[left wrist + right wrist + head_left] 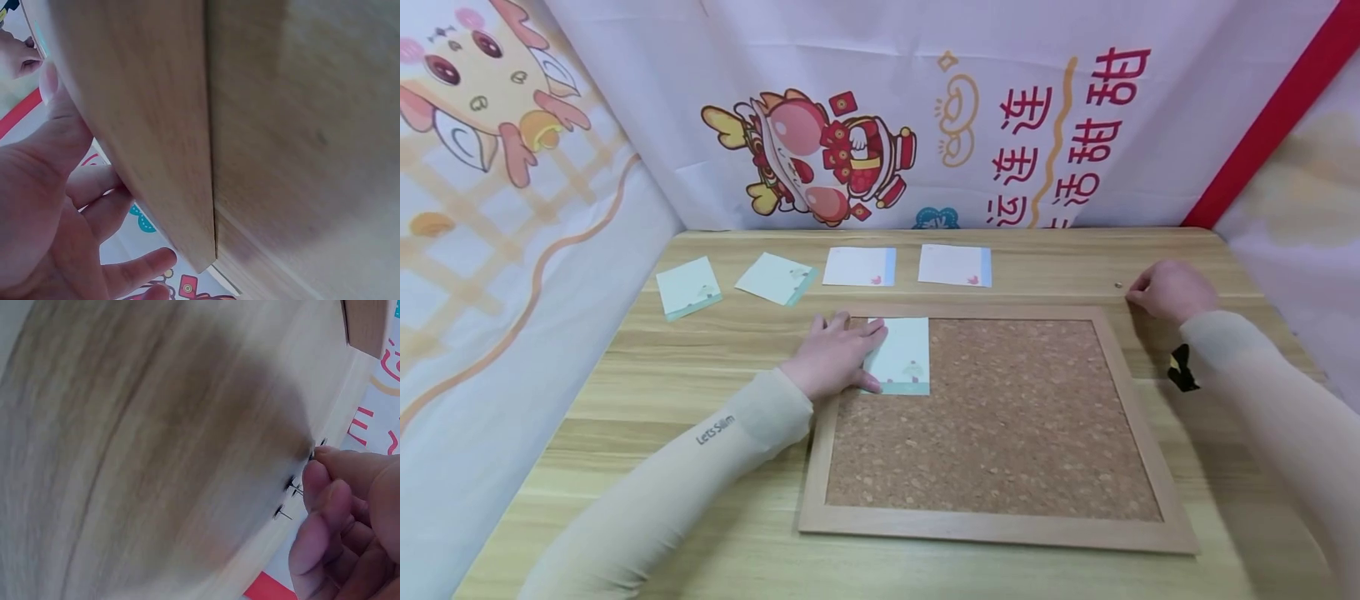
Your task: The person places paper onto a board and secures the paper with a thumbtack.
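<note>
My left hand [835,354] rests over the upper left corner of a framed corkboard [1000,417], fingers spread. Its thumb and fingertips press the left side of a pale green sticky note [906,354] flat against the cork. In the left wrist view the thumb and fingers reach over the wooden frame [150,125]. Beyond the board's upper right corner, my right hand [1172,290] is down at the tabletop, its thumb and forefinger pinching a thumbtack [311,455], mostly hidden by the fingertips. Several other thumbtacks [279,512] lie beside those fingers, some with pins showing.
Two green-edged notes [688,287] lie at the table's back left. To their right are two blue-edged notes [859,267], behind the board. A printed cloth [880,50] hangs along the table's back edge, and another cloth [497,250] hangs at the left.
</note>
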{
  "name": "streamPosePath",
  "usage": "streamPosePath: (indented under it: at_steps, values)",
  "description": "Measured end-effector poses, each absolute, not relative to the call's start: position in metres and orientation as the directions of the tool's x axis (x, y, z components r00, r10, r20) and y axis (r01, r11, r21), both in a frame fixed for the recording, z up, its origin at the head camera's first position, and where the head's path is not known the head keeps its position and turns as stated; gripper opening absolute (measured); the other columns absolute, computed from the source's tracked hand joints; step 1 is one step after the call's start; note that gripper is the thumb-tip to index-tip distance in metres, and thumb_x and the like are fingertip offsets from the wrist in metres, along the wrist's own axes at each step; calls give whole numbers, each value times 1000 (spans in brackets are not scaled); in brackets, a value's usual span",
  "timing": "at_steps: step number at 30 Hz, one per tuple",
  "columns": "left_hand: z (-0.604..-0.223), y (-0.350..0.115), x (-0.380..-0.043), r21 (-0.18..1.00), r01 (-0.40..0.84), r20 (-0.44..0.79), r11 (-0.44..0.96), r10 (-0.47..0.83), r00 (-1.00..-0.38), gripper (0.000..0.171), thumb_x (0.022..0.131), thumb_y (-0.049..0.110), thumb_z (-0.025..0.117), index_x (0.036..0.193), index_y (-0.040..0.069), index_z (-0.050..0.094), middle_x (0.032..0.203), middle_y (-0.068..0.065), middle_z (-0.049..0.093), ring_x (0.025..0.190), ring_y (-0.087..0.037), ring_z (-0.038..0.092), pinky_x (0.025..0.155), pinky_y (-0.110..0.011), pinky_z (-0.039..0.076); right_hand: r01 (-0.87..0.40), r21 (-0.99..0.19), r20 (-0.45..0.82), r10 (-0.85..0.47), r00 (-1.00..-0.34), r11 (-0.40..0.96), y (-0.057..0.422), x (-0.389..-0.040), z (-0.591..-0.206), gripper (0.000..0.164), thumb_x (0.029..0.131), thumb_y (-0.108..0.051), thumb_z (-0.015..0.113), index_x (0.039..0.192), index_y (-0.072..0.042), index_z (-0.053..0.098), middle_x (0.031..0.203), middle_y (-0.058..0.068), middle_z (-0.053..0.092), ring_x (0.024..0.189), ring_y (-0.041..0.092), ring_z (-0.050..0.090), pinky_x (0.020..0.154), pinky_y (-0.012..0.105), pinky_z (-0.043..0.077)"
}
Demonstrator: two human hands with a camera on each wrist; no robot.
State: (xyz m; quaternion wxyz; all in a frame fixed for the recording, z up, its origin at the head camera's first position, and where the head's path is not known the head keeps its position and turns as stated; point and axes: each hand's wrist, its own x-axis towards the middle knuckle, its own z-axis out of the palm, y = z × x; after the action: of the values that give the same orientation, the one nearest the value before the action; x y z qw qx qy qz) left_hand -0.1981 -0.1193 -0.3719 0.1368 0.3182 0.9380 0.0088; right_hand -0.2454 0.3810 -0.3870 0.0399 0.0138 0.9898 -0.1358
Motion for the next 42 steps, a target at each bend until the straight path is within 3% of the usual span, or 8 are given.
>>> streamPosePath:
  at_steps: [6,13,22,26,33,37,42]
  values:
    - [-372,-119,-197,115,580,-252,806,589,-768,94,81,55,67,156,12,32,160,-3,26,143,-47,20,107,-66,16,4,-311,-15,0,-1000,950,379,-237,-378,22,92,-16,64,92,5,71,80,15,66,73,31,56,61,42,43]
    - [-371,-119,-196,123,563,-260,817,574,-777,94,81,54,68,156,11,31,161,-3,25,143,-47,19,109,-64,14,-89,-341,148,-40,-988,936,360,-224,-354,13,84,-11,63,77,-3,70,66,4,62,65,25,52,62,39,38]
    - [-371,-121,-196,126,567,-264,814,579,-772,94,83,54,67,156,11,28,161,-4,23,145,-46,16,108,-66,13,-207,-366,214,-134,-968,907,320,-195,-330,15,91,-16,72,93,-2,76,79,8,70,66,21,59,59,35,45]
    - [-372,-122,-196,128,576,-261,807,588,-765,93,83,55,65,157,12,27,162,-4,23,144,-44,18,108,-66,14,-297,-354,260,-212,-942,887,303,-184,-330,14,91,-17,74,91,-4,76,70,2,66,59,15,55,54,31,44]
    - [-375,-123,-197,126,581,-260,804,592,-763,93,84,55,64,157,12,27,162,-4,22,144,-43,19,106,-65,16,-434,-325,313,-337,-888,840,268,-166,-334,7,91,-4,70,85,-1,73,63,-2,59,56,11,52,52,32,45]
    - [-377,-123,-198,126,582,-258,803,593,-763,93,83,57,63,157,12,27,162,-4,22,144,-43,20,106,-64,16,-451,-313,292,-367,-883,836,246,-154,-330,4,90,1,70,88,1,73,69,1,64,59,13,56,54,34,49]
    - [-376,-124,-197,137,585,-249,799,600,-760,93,83,56,64,157,11,28,162,-5,23,144,-45,19,106,-66,15,-525,-260,357,-425,-832,810,221,-143,-327,8,85,8,71,87,0,74,81,9,72,71,21,67,63,39,55]
